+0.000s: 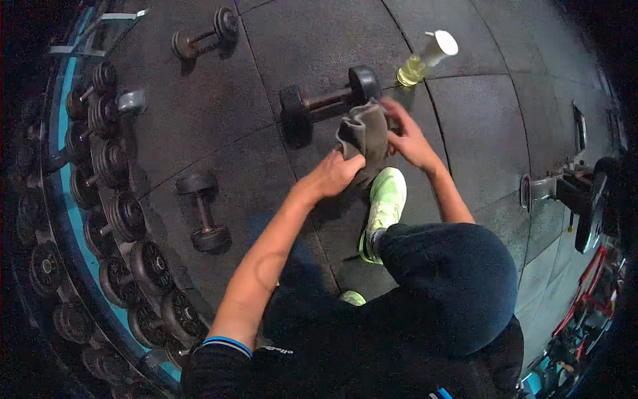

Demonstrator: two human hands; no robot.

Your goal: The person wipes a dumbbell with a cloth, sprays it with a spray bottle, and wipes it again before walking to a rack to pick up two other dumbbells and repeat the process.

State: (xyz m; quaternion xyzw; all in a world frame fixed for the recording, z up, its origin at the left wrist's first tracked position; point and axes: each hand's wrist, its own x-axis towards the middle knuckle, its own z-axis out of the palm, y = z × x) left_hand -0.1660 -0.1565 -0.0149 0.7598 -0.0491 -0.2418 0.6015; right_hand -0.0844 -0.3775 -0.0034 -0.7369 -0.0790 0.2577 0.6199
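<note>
A crumpled grey-brown cloth (369, 136) hangs between my two hands in front of my raised knee. My left hand (340, 173) is closed on its lower left part, thumb on top. At the cloth's upper right edge, my right hand (409, 138) has its fingers bent around the fabric, slightly blurred. Just beyond the cloth lies a black dumbbell (325, 100) with a worn metal handle; the cloth overlaps the near side of its right head. Farther right on the floor stands a spray bottle (413, 69) with yellowish liquid and a white top.
Two more dumbbells lie on the dark tiled floor (465, 106): one at the far left (205, 41), one nearer (204, 213). A rack with several dumbbells (125, 216) lines the left side. Gym equipment (578, 193) stands at right. My green shoe (387, 199) is below the cloth.
</note>
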